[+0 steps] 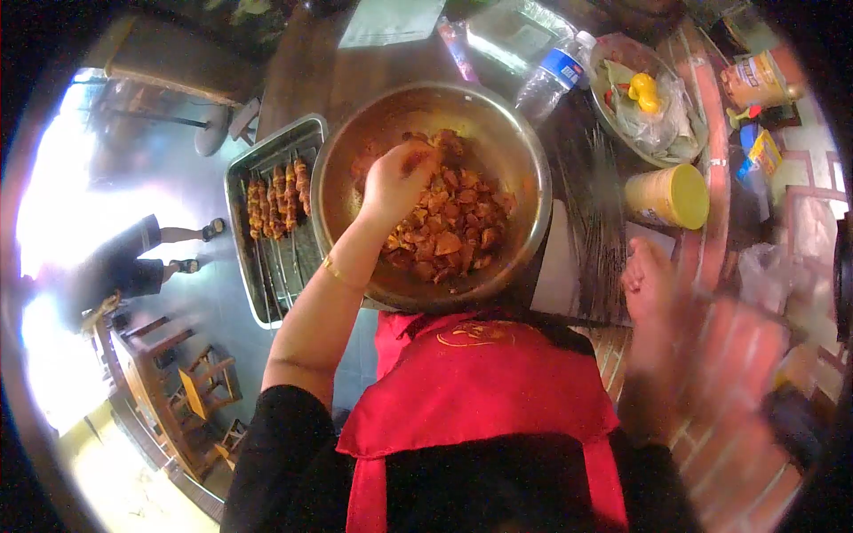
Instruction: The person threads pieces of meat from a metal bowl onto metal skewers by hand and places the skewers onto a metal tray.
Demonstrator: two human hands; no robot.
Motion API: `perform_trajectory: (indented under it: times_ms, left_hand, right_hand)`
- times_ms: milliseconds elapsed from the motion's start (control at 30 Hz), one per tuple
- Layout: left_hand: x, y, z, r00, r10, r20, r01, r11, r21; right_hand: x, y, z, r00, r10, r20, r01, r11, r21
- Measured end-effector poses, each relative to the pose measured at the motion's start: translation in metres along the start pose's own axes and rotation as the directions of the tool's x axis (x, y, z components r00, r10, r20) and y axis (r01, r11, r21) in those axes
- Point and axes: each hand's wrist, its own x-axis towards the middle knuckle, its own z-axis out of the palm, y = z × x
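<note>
A wide metal bowl (531, 222) holds many chunks of reddish seasoned meat (449, 233). My left hand (402, 180) reaches into it, fingers curled down at the meat on the far left side. Its fingertips are partly hidden, so what they hold does not show clearly. To the right of the bowl, my right hand (649, 277) is raised with its fingers curled in. Whether something thin sits in that grip I cannot make out. Just left of that hand lies a spread of thin dark skewers (597, 235). Several loaded meat skewers (280, 200) rest in a metal tray (238, 191) left of the bowl.
Behind the skewers stand a yellow-lidded tub (689, 197), a plastic bottle (553, 78) and an oval basin (700, 133) with a yellow item in plastic. A brick ledge (742, 355) runs along the right. Wooden stools (206, 386) and another person's legs (178, 249) appear at left.
</note>
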Motion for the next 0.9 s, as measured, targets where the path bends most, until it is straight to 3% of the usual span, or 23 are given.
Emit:
perform_trajectory:
  times_ms: [33, 67, 100, 133, 167, 200, 267, 333, 367, 400, 433, 467, 533, 600, 667, 733, 767, 833, 900]
  left_hand:
    - [0.013, 0.005, 0.007, 1.000, -0.003, 0.000, 0.003, 1.000, -0.007]
    - [0.028, 0.011, 0.015, 0.995, 0.070, 0.073, -0.087, 0.964, 0.250]
    - [0.039, 0.015, 0.023, 0.979, 0.124, 0.162, -0.188, 0.856, 0.481]
    - [0.048, 0.016, 0.030, 0.979, 0.128, 0.160, -0.190, 0.860, 0.474]
    - [0.057, 0.014, 0.037, 0.963, 0.103, 0.248, -0.236, 0.767, 0.597]
    - [0.065, 0.011, 0.044, 0.942, 0.063, 0.331, -0.290, 0.654, 0.699]
    - [0.071, 0.006, 0.051, 0.944, 0.150, 0.294, -0.323, 0.596, 0.735]
    - [0.075, 0.005, 0.052, 0.936, 0.019, 0.352, -0.294, 0.595, 0.748]
    - [0.073, 0.007, 0.050, 0.930, 0.023, 0.368, -0.309, 0.592, 0.744]
    - [0.068, 0.008, 0.045, 0.949, -0.019, 0.316, -0.211, 0.706, 0.676]
    - [0.064, 0.008, 0.041, 0.962, -0.071, 0.265, -0.103, 0.801, 0.590]
    - [0.059, 0.001, 0.041, 0.961, -0.071, 0.269, -0.107, 0.798, 0.593]
    - [0.046, -0.013, 0.041, 0.993, 0.069, 0.101, -0.109, 0.872, 0.476]
    - [0.044, -0.013, 0.037, 0.996, -0.007, 0.084, -0.033, 0.881, 0.472]
    - [0.046, -0.011, 0.037, 0.995, -0.077, 0.061, 0.041, 0.889, 0.455]
    - [0.051, -0.015, 0.042, 0.994, 0.098, 0.049, -0.109, 0.853, 0.510]
    - [0.054, -0.011, 0.044, 0.994, 0.101, 0.040, -0.108, 0.858, 0.502]
    - [0.060, 0.000, 0.046, 0.955, -0.016, 0.297, -0.176, 0.775, 0.607]
    - [0.066, 0.005, 0.046, 0.939, -0.066, 0.338, -0.183, 0.735, 0.653]
  right_hand:
    - [-0.001, -0.001, -0.001, 0.999, -0.038, 0.021, 0.037, 0.999, 0.033]
    - [-0.002, -0.008, 0.008, 0.999, -0.039, 0.018, 0.039, 0.999, 0.025]
    - [-0.006, -0.017, 0.020, 0.996, 0.093, -0.011, -0.089, 0.973, 0.213]
    - [-0.007, -0.026, 0.029, 0.974, 0.224, -0.014, -0.201, 0.896, 0.396]
    - [-0.005, -0.033, 0.031, 0.946, 0.237, 0.222, -0.320, 0.802, 0.505]
    - [-0.001, -0.028, 0.031, 0.947, 0.235, 0.216, -0.315, 0.805, 0.503]
    - [0.004, -0.016, 0.039, 0.879, 0.036, 0.475, -0.369, 0.682, 0.632]
    - [-0.008, -0.019, 0.056, 0.912, 0.108, 0.396, -0.348, 0.716, 0.605]
    - [-0.015, -0.021, 0.071, 0.930, 0.172, 0.324, -0.299, 0.869, 0.394]
    - [-0.021, -0.022, 0.085, 0.946, 0.217, 0.239, -0.256, 0.955, 0.146]
    - [-0.024, -0.021, 0.094, 0.960, 0.239, 0.148, -0.223, 0.968, -0.119]
    - [-0.025, -0.016, 0.100, 0.960, 0.238, 0.147, -0.223, 0.968, -0.113]
    - [-0.028, -0.005, 0.110, 0.949, 0.219, 0.226, -0.120, 0.916, -0.384]
    - [-0.029, 0.001, 0.115, 0.956, 0.174, 0.238, -0.067, 0.914, -0.401]
    - [-0.031, -0.003, 0.118, 0.959, -0.053, 0.280, 0.183, 0.867, -0.464]
    - [-0.038, -0.026, 0.117, 0.952, -0.128, 0.278, 0.253, 0.843, -0.475]
    - [-0.039, -0.037, 0.109, 0.923, -0.235, 0.306, 0.360, 0.809, -0.464]
    - [-0.043, -0.056, 0.091, 0.874, -0.349, 0.338, 0.477, 0.752, -0.455]
    - [-0.056, -0.068, 0.073, 0.922, -0.313, 0.230, 0.346, 0.931, -0.120]
